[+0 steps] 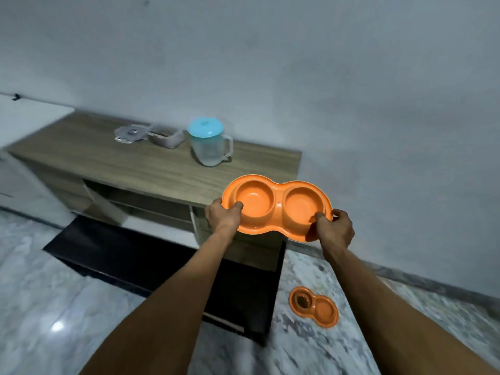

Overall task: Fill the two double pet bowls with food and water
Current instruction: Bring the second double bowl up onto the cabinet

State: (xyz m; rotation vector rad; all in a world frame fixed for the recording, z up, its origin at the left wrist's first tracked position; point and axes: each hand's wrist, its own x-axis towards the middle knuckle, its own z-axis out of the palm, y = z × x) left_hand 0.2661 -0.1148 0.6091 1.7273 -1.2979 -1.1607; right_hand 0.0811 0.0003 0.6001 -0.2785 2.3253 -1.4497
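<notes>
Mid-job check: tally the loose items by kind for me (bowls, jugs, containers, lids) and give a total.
Orange double pet bowls: 2, the held bowl and the floor bowl
Jug with blue lid: 1
Open food container: 1
Clear lid: 1
Total: 5

white surface [32, 115] cut off at left edge, food container [165, 138] contents blurred

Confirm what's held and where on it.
Empty orange double bowl, gripped at its rim: left hand on the left end, right hand on the right end.
</notes>
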